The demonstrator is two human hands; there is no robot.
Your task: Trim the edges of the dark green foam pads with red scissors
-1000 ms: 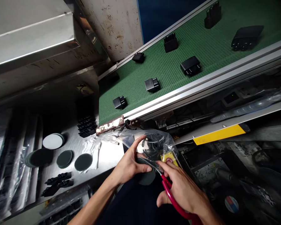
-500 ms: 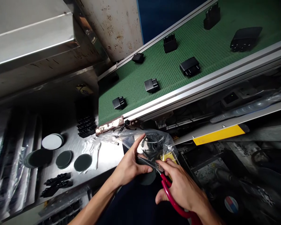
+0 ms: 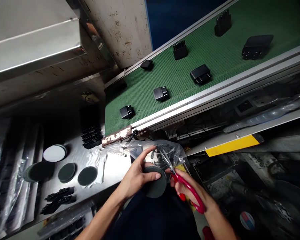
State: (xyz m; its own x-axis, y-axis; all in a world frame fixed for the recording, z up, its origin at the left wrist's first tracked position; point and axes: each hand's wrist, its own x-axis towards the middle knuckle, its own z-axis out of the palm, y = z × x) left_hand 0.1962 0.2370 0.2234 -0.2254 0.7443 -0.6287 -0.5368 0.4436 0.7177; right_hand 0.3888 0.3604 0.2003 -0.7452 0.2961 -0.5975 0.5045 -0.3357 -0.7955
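Plastic bag [image 3: 171, 148] behind the held disc [image 3: 155, 182]

Tight at the hands, more room leftward along the bench.

Plastic bag [image 3: 170, 153] bunched just beyond the left hand [image 3: 137, 176], with its dark disc [image 3: 155, 181], and the right hand [image 3: 192, 190], with its red scissors [image 3: 187, 188]. Aluminium conveyor rail [image 3: 215, 91] walls off the far side. Passage left over the steel bench [image 3: 112, 170], up to dark foam discs [image 3: 87, 176]. Yellow-striped guard [image 3: 232, 145] blocks rightward.
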